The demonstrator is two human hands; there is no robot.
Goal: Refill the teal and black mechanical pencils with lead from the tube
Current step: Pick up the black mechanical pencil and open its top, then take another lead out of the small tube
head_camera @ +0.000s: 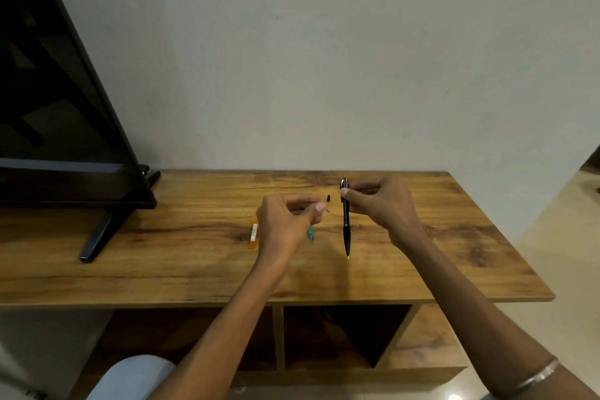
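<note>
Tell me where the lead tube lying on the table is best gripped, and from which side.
Judging by its pose, grip the orange lead tube across its long sides at mid-length, from above. It lies flat on the table, long axis pointing away from the person, just left of the left hand, with bare wood beside it.

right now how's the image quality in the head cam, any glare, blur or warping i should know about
Head view: soft, even light with faint shadows under the hands; wide-angle warping tilts the monitor and bows the table edges; a small glare spot on the floor at bottom right; the black pencil reads clearly, while the small piece at the left hand fingertips is too tiny to resolve.
</note>
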